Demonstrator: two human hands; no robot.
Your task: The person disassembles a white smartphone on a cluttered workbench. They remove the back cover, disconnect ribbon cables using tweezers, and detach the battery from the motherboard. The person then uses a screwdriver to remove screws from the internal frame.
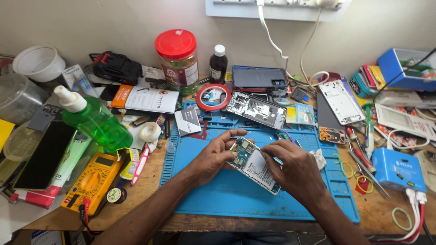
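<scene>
Illumination is bright, soft and even, arriving from above and in front of the blue work mat (pixel 218 190). Shadows are weak: a faint one lies on the mat directly under the left hand (pixel 213 156) and right hand (pixel 290 165). Mild glare shows on the green spray bottle (pixel 93 119), left of the mat, and on the red jar lid (pixel 175 44) behind it. Focus is sharp across the mat. Wide-angle distortion bends the desk edge below the mat and stretches things far left and far right of it. Motion blur is not visible.
</scene>
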